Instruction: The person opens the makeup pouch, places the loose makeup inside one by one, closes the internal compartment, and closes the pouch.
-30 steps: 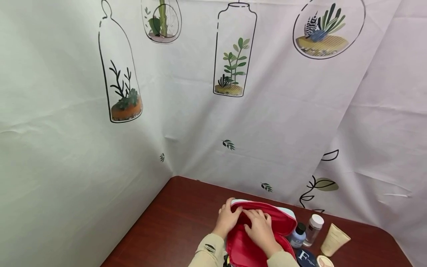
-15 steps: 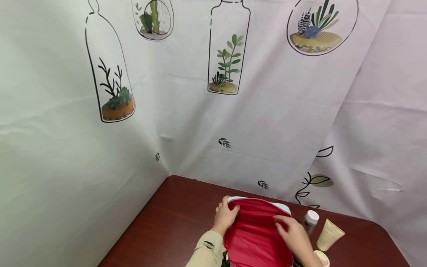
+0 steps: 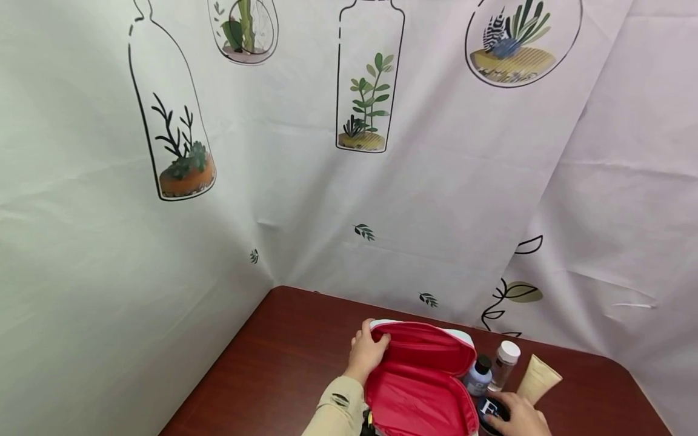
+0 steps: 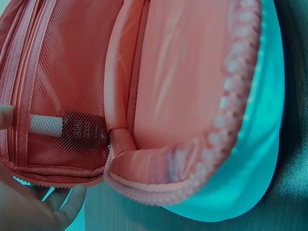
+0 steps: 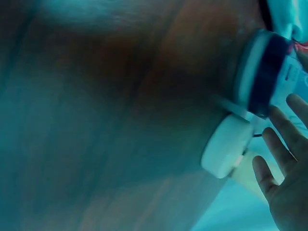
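Note:
A cosmetic bag [image 3: 417,396] with a red lining and white outside stands unzipped on the table. Its raised lid is gripped at the left edge by my left hand [image 3: 364,352], thumb inside and fingers behind. In the left wrist view, the lid's mesh pocket [image 4: 72,72] holds a small item [image 4: 45,125] with a white end and a dark labelled body. To the right of the bag, my right hand [image 3: 519,416] is over a round jar [image 3: 489,409] whose dark lid bears a white F. In the right wrist view its fingers are spread, with fingertips at the dark lid [image 5: 269,79].
Behind the jar stand a blue bottle [image 3: 477,381] with a black cap and a clear bottle [image 3: 503,366] with a white cap. A cream tube [image 3: 538,380] is farther right. A pale round container [image 5: 226,147] sits beside the jar. Printed cloth walls [image 3: 305,181] border the table.
My right hand has left the inside of the bag's lid and moved right and down to the jar. The left hand keeps its grip on the lid. The view has shifted slightly.

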Demonstrator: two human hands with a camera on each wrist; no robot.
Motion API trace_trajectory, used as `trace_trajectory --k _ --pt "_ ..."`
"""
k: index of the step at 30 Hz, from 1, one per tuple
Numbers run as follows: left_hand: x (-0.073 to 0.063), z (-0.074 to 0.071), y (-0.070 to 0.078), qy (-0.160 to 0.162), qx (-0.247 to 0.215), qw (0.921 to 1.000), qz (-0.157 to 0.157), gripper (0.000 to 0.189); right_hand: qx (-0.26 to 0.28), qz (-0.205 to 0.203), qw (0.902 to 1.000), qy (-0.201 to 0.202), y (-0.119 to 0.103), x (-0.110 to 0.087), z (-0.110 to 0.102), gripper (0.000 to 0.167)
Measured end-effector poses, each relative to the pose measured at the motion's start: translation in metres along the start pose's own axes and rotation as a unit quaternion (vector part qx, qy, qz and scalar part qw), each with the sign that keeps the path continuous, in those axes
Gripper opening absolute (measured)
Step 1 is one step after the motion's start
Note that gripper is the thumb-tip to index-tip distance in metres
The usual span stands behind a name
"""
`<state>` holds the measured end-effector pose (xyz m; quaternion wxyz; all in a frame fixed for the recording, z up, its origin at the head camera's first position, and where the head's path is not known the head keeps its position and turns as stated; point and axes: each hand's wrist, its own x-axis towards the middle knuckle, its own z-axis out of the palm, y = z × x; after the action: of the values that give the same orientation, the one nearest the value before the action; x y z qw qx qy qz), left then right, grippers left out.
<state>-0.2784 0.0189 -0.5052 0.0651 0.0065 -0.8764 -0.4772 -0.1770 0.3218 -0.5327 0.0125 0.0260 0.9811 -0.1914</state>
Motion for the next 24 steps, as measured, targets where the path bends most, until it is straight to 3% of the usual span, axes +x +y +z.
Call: trace_trajectory --k 6,24 --pt "0.001 0.0 -0.001 0.003 -0.001 1.0 -0.003 0.051 -0.012 0.015 0.9996 -0.022 0.001 0.0 0.01 0.083" --pt "-0.001 0.0 -0.001 0.0 -0.003 1.0 -0.004 0.05 -0.039 -0.011 0.9991 0.014 -0.001 -0.004 0.012 0.076"
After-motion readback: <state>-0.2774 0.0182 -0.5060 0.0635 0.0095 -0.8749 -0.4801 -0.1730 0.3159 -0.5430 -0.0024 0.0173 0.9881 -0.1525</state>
